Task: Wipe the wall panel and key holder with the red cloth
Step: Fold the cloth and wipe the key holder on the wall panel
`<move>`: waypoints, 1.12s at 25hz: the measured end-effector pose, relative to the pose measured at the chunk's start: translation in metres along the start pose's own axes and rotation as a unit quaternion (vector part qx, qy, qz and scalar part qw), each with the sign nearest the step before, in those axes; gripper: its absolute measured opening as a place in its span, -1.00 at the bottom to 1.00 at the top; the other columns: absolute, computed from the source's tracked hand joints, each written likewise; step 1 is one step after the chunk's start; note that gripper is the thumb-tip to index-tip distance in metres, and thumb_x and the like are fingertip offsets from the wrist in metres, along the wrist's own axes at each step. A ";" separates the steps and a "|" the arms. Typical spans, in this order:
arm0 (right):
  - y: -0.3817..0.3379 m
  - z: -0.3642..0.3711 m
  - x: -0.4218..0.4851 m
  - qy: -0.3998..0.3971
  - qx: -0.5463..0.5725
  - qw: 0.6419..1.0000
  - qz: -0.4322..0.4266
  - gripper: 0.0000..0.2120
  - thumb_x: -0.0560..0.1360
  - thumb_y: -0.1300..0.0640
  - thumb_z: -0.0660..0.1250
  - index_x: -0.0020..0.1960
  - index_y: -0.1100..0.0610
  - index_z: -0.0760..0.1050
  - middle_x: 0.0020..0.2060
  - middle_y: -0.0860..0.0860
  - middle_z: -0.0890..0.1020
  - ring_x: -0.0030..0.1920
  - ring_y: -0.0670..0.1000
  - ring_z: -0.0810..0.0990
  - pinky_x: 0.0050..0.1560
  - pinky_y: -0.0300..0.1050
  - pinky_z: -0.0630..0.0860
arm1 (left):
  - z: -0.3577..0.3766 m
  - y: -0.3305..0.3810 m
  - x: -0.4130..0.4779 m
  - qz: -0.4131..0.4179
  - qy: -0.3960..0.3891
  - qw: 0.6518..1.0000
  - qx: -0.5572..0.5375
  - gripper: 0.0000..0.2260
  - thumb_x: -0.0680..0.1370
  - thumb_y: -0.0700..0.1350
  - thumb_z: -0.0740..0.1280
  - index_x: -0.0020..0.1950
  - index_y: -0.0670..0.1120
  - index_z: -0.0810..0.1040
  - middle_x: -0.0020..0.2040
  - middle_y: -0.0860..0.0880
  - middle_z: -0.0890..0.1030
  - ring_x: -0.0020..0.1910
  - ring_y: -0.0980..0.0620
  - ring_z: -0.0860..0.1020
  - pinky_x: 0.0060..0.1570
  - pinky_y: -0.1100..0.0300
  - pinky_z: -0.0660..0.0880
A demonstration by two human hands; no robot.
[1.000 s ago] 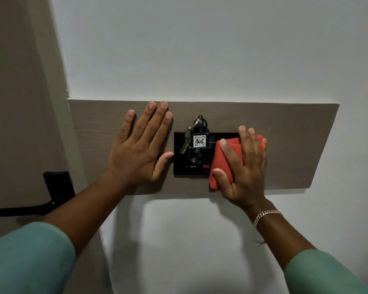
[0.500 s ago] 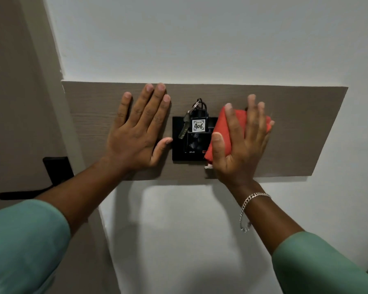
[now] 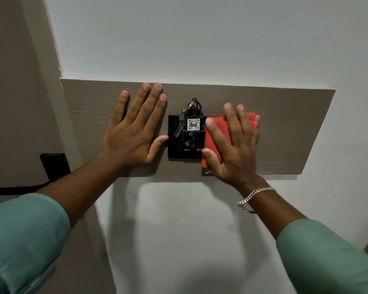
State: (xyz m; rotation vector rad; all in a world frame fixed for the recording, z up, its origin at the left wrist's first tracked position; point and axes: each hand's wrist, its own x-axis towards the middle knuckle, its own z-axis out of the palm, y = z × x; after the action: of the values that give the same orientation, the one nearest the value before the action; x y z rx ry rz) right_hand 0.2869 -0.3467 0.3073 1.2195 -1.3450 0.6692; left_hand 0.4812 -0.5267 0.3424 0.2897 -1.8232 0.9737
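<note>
Pressing flat, right hand [image 3: 234, 149] pins red cloth [image 3: 218, 132] beside key holder [image 3: 186, 143].

On the wall panel [image 3: 285, 132] we see the key holder [image 3: 186, 145] between our left hand [image 3: 134, 132] and right hand [image 3: 236, 149], which lies over a cloth [image 3: 217, 132].

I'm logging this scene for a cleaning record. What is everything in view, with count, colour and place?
wall panel: one, grey-brown woodgrain, across the white wall.
key holder: one, black, mid-panel.
key: one, metal, hanging at the holder's upper left.
tag: one, white, marked 406, on the holder.
red cloth: one, pressed on the panel at the holder's right edge.
door handle: one, black, lower left.
bracelet: one, silver, right wrist.
sleeves: two, green, bottom corners.
left hand: flat on the panel, left of the holder.
right hand: flat on the cloth.
</note>
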 end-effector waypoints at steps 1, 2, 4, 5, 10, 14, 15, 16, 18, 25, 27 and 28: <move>0.016 -0.005 -0.005 -0.020 -0.019 0.997 -0.070 -0.46 0.61 -0.21 0.13 0.53 -0.04 0.27 0.51 0.21 0.32 0.54 0.28 0.23 0.50 0.45 0.11 | 0.000 0.000 0.000 0.000 -0.002 1.000 -0.002 -0.32 0.61 0.19 0.03 0.60 -0.21 0.07 0.60 -0.18 0.08 0.59 -0.17 0.10 0.53 -0.20 0.00; 0.024 -0.008 -0.007 -0.032 -0.019 0.995 -0.088 -0.47 0.60 -0.21 0.14 0.52 -0.04 0.28 0.50 0.22 0.33 0.53 0.28 0.24 0.50 0.44 0.11 | 0.000 0.000 0.000 -0.002 -0.004 1.000 -0.002 -0.31 0.61 0.19 0.03 0.61 -0.21 0.06 0.60 -0.19 0.08 0.60 -0.16 0.08 0.54 -0.19 -0.02; 0.010 -0.002 -0.003 -0.003 0.012 0.999 0.037 -0.50 0.61 -0.19 0.11 0.50 -0.06 0.31 0.53 0.20 0.30 0.57 0.25 0.19 0.55 0.37 0.02 | 0.000 -0.002 -0.001 -0.007 -0.011 1.000 -0.006 -0.30 0.61 0.20 0.03 0.61 -0.21 0.04 0.60 -0.21 0.09 0.60 -0.15 0.05 0.54 -0.17 -0.06; -0.009 0.002 0.002 0.026 0.027 0.990 0.138 -0.52 0.62 -0.18 0.09 0.50 -0.08 0.31 0.55 0.18 0.27 0.59 0.22 0.15 0.58 0.33 -0.02 | 0.001 -0.002 -0.001 -0.007 -0.014 1.000 -0.008 -0.30 0.61 0.20 0.03 0.61 -0.21 0.04 0.61 -0.22 0.10 0.61 -0.14 0.03 0.55 -0.17 -0.06; -0.001 -0.001 -0.002 0.006 -0.002 1.000 -0.002 -0.47 0.60 -0.23 0.14 0.50 -0.05 0.31 0.52 0.20 0.29 0.55 0.28 0.20 0.48 0.47 0.15 | 0.000 -0.001 0.000 -0.008 -0.019 1.000 -0.020 -0.29 0.61 0.21 0.04 0.61 -0.22 0.03 0.61 -0.20 0.06 0.61 -0.13 0.02 0.54 -0.19 -0.03; -0.005 0.002 -0.006 0.019 0.008 0.995 0.098 -0.48 0.59 -0.23 0.15 0.49 -0.05 0.33 0.52 0.21 0.31 0.56 0.28 0.18 0.54 0.44 -0.01 | 0.000 -0.001 -0.002 -0.009 -0.013 1.000 -0.015 -0.28 0.60 0.22 0.05 0.61 -0.21 0.03 0.61 -0.19 0.04 0.62 -0.11 -0.01 0.54 -0.18 -0.03; -0.015 0.003 -0.005 0.022 0.012 0.990 0.138 -0.48 0.59 -0.24 0.14 0.49 -0.07 0.32 0.53 0.19 0.29 0.57 0.28 0.16 0.55 0.41 -0.07 | 0.000 0.000 -0.002 -0.008 -0.012 1.000 -0.015 -0.28 0.60 0.22 0.05 0.61 -0.21 0.03 0.61 -0.19 0.04 0.62 -0.12 0.00 0.54 -0.18 -0.03; -0.018 0.003 -0.006 0.013 0.011 0.992 0.127 -0.47 0.59 -0.24 0.15 0.50 -0.08 0.31 0.54 0.18 0.28 0.58 0.29 0.14 0.54 0.41 -0.09 | 0.001 0.000 -0.001 -0.008 -0.013 1.000 -0.015 -0.28 0.60 0.22 0.05 0.61 -0.22 0.03 0.61 -0.20 0.04 0.61 -0.13 0.01 0.54 -0.18 -0.03; 0.000 -0.006 -0.013 -0.030 0.008 0.999 0.014 -0.48 0.59 -0.21 0.20 0.50 -0.07 0.30 0.53 0.19 0.28 0.56 0.30 0.16 0.52 0.48 -0.03 | 0.000 0.000 0.000 -0.008 -0.014 1.000 -0.019 -0.28 0.60 0.22 0.04 0.61 -0.22 0.02 0.61 -0.21 0.06 0.61 -0.15 0.02 0.54 -0.17 -0.04; -0.032 -0.007 0.010 0.047 0.171 0.976 0.127 -0.45 0.58 -0.04 0.23 0.54 0.01 0.23 0.56 0.25 0.15 0.61 0.28 0.07 0.56 0.40 0.05 | 0.001 0.000 0.000 -0.013 -0.014 1.000 -0.021 -0.28 0.61 0.21 0.05 0.61 -0.22 0.03 0.61 -0.24 0.13 0.62 -0.13 0.00 0.56 -0.13 -0.12; -0.052 0.001 0.018 0.037 0.123 0.989 0.073 -0.46 0.60 -0.11 0.20 0.55 -0.05 0.21 0.56 0.19 0.17 0.61 0.24 0.06 0.58 0.35 0.00 | 0.001 -0.002 0.000 -0.014 -0.013 1.000 -0.022 -0.28 0.61 0.21 0.05 0.61 -0.22 0.03 0.61 -0.24 0.13 0.62 -0.11 -0.02 0.57 -0.13 -0.12; -0.055 0.004 0.017 0.031 0.087 0.994 0.059 -0.46 0.60 -0.15 0.19 0.55 -0.08 0.22 0.56 0.15 0.20 0.61 0.23 0.09 0.57 0.36 0.00 | 0.001 -0.002 -0.001 -0.012 -0.013 1.000 -0.024 -0.28 0.61 0.22 0.06 0.61 -0.22 0.03 0.61 -0.24 0.14 0.62 -0.11 -0.02 0.56 -0.14 -0.11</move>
State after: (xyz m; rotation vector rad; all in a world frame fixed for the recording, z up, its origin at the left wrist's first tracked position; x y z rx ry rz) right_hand 0.3392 -0.3713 0.3079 1.2532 -1.3362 0.9156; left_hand 0.4817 -0.5288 0.3424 0.2958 -1.8592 0.9128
